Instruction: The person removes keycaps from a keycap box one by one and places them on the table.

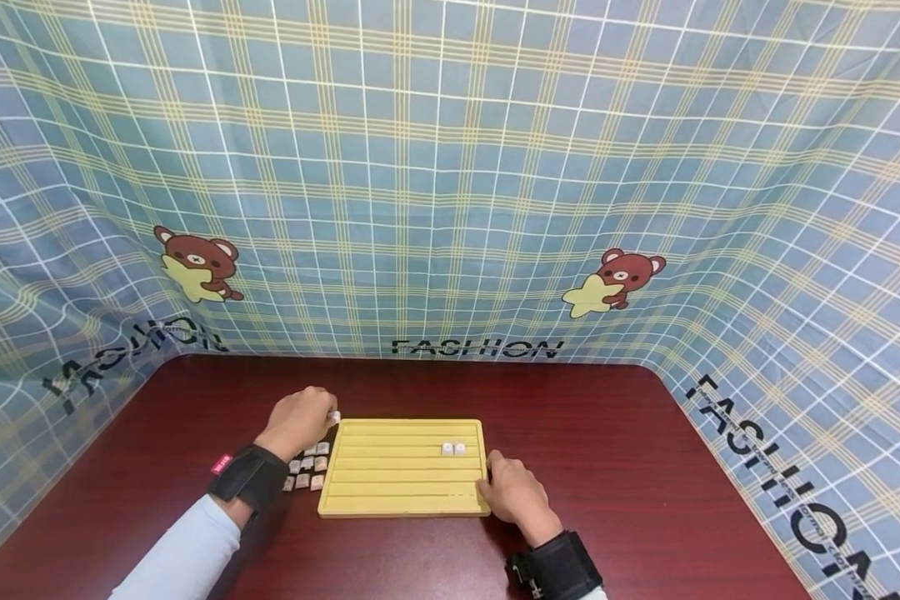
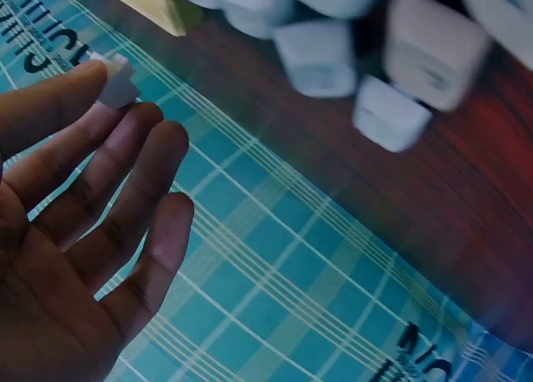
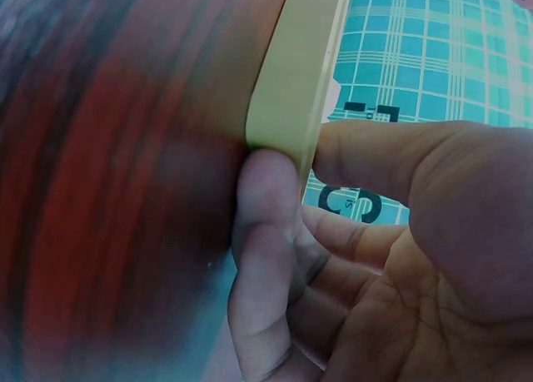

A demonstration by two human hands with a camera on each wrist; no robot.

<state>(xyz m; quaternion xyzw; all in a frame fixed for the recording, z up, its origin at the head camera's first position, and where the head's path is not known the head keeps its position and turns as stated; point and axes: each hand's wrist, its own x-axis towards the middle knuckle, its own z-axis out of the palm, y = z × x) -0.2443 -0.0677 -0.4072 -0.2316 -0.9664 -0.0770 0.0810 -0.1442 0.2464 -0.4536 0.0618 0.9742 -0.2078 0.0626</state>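
A yellow ridged tray (image 1: 401, 477) lies on the table, with two white keycaps (image 1: 453, 449) side by side in its upper right part. My left hand (image 1: 300, 421) is above the tray's far left corner. Between thumb and fingertips it pinches a white keycap (image 2: 119, 81); the other fingers are spread in the left wrist view. At the tray's near right side, my right hand (image 1: 516, 490) grips the edge, its thumb over the rim and a finger against the outer wall (image 3: 287, 91).
Several loose keycaps (image 1: 303, 481) sit in rows left of the tray, partly hidden by the left wrist. Dark red tabletop (image 1: 630, 517) surrounds the tray. A plaid curtain (image 1: 435, 208) hangs around the back and sides.
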